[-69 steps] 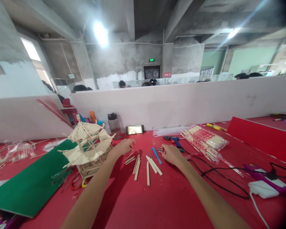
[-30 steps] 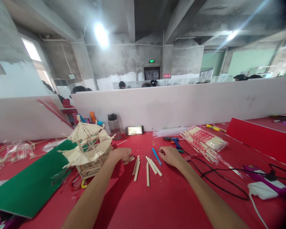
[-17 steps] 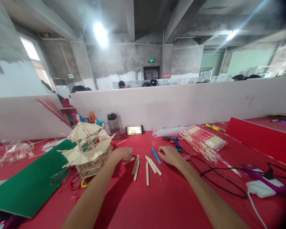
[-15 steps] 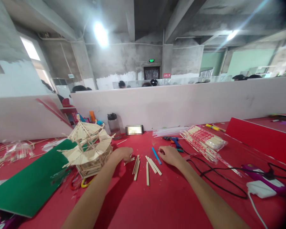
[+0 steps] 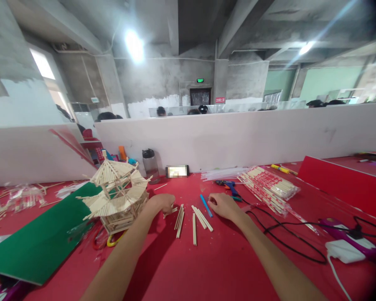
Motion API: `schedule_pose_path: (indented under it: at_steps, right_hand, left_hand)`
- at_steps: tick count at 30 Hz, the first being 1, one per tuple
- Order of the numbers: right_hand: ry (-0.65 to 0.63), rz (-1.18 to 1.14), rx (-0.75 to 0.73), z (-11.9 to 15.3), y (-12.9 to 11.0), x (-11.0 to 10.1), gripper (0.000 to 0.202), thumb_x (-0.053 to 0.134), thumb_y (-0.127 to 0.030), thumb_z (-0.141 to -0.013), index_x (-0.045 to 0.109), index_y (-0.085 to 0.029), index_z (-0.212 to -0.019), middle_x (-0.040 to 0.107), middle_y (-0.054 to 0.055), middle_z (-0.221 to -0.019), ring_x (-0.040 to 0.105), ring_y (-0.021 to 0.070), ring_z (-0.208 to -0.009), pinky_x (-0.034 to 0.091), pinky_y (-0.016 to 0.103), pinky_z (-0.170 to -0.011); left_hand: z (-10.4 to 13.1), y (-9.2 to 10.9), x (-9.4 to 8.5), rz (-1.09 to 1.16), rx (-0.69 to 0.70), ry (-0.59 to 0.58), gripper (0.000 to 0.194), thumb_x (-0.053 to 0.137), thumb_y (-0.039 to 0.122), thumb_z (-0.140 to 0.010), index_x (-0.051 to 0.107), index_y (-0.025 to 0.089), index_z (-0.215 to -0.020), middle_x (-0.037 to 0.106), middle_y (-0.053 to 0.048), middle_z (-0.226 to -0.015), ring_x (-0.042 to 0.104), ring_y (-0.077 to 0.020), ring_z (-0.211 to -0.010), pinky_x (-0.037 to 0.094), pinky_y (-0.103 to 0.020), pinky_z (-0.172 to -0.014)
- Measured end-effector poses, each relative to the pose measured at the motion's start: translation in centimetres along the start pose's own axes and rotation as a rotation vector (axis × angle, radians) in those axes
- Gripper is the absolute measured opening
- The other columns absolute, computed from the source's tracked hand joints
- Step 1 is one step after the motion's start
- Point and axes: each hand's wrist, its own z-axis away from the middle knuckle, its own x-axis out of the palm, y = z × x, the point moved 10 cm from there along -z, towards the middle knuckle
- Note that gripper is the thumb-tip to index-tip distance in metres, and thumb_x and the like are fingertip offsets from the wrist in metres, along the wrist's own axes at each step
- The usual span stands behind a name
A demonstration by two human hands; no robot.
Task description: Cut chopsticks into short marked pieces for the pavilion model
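My left hand (image 5: 166,203) rests on the red table with curled fingers, beside some short stick pieces (image 5: 174,210); whatever is in its grasp is hidden. My right hand (image 5: 219,204) also lies on the table, fingers bent together, just right of a blue pen-like stick (image 5: 206,205); its fingertips are too small to show what they hold. Between the hands, several pale wooden sticks (image 5: 201,218) are spread in small groups. Left of my left forearm stands a tiered pavilion model (image 5: 119,196) built from such sticks.
A blue glue gun (image 5: 229,186) lies beyond my right hand, near bagged wooden sticks (image 5: 269,188). Black cable (image 5: 288,247) loops toward a purple power strip (image 5: 368,244). A bottle (image 5: 149,166) and phone (image 5: 177,171) stand by the white partition (image 5: 238,138). A green board (image 5: 47,234) lies left.
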Motion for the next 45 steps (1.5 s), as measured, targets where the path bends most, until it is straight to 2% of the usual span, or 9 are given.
schedule_pose_path:
  at_steps: [8,15,20,25,28,32,37,40,45]
  right_hand:
    - [-0.004,-0.017,-0.002,0.0,-0.1,0.0,0.02,0.05,-0.03,-0.088,0.067,-0.02,-0.084,0.072,0.006,-0.082,0.064,0.0172,-0.074,0.031,0.023,-0.06]
    - [-0.009,-0.055,0.0,0.0,-0.1,-0.1,0.018,0.051,-0.027,-0.087,0.067,-0.019,-0.085,0.071,0.006,-0.082,0.065,0.017,-0.077,0.034,0.023,-0.063]
    - [0.048,-0.236,-0.038,-0.1,-0.9,-1.2,0.015,0.052,-0.024,-0.085,0.066,-0.018,-0.082,0.07,0.005,-0.08,0.063,0.016,-0.073,0.038,0.023,-0.065]
    - [0.126,-0.666,-0.1,-0.9,-2.9,-2.0,0.017,0.055,-0.03,-0.086,0.065,-0.017,-0.091,0.07,0.005,-0.089,0.063,0.0164,-0.081,0.047,0.025,-0.074]
    - [0.13,-0.795,-0.085,-2.0,-3.7,-1.3,0.025,0.059,-0.032,-0.084,0.064,-0.019,-0.105,0.069,0.006,-0.099,0.064,0.0173,-0.086,0.051,0.028,-0.077]
    - [0.138,-0.81,-0.118,-4.4,-4.7,-0.3,0.035,0.059,-0.033,-0.086,0.061,-0.023,-0.119,0.069,0.006,-0.101,0.066,0.0177,-0.083,0.053,0.03,-0.076]
    - [0.176,-0.707,-0.174,-7.7,-5.0,0.7,0.022,0.061,-0.021,-0.084,0.071,-0.02,-0.103,0.073,0.007,-0.098,0.067,0.0205,-0.089,0.052,0.032,-0.082]
    - [0.148,-0.628,-0.14,-9.1,-4.3,1.8,0.017,0.063,-0.02,-0.082,0.074,-0.019,-0.095,0.075,0.007,-0.091,0.068,0.0205,-0.084,0.052,0.031,-0.079]
    - [0.061,-0.523,-0.192,-10.3,-4.1,2.7,0.012,0.069,-0.024,-0.078,0.076,-0.019,-0.087,0.075,0.007,-0.082,0.069,0.02,-0.077,0.05,0.028,-0.072]
  left_hand:
    - [-0.5,-0.1,0.2,-0.015,-0.003,0.015,0.007,0.065,0.012,-0.054,0.068,0.014,-0.059,0.069,-0.009,-0.063,0.061,-0.0198,-0.056,0.047,-0.027,-0.054]
    - [-0.1,0.3,-0.3,0.014,0.086,0.038,0.006,0.064,0.019,-0.059,0.067,0.016,-0.062,0.068,-0.005,-0.063,0.056,-0.0148,-0.052,0.04,-0.023,-0.049]
    - [0.4,-0.6,-3.4,0.298,0.218,0.272,0.015,0.058,0.027,-0.071,0.062,0.015,-0.064,0.061,0.0,-0.056,0.048,-0.0105,-0.05,0.034,-0.021,-0.049]
    - [0.6,-0.8,-5.7,0.657,0.352,0.454,0.021,0.057,0.034,-0.076,0.059,0.014,-0.073,0.057,0.002,-0.062,0.048,-0.0101,-0.057,0.037,-0.02,-0.055]
    - [-0.1,-0.4,-5.6,0.719,0.344,0.478,0.024,0.057,0.036,-0.077,0.058,0.013,-0.073,0.054,0.003,-0.063,0.048,-0.0105,-0.06,0.037,-0.02,-0.056]
    - [-1.2,0.6,-5.8,0.728,0.363,0.537,0.027,0.057,0.038,-0.079,0.058,0.012,-0.072,0.053,0.002,-0.064,0.046,-0.0107,-0.06,0.037,-0.021,-0.056]
    - [-2.7,2.0,-5.8,0.766,0.437,0.565,0.032,0.054,0.042,-0.085,0.061,0.01,-0.081,0.057,-0.001,-0.068,0.048,-0.0113,-0.061,0.037,-0.022,-0.058]
    - [-3.9,1.7,-5.1,0.736,0.395,0.614,0.036,0.055,0.045,-0.085,0.06,0.01,-0.08,0.054,0.0,-0.066,0.045,-0.0109,-0.06,0.035,-0.022,-0.056]
    - [-5.2,0.7,-3.5,0.733,0.323,0.666,0.039,0.06,0.05,-0.081,0.059,0.011,-0.077,0.056,0.0,-0.067,0.047,-0.0115,-0.061,0.036,-0.022,-0.057]
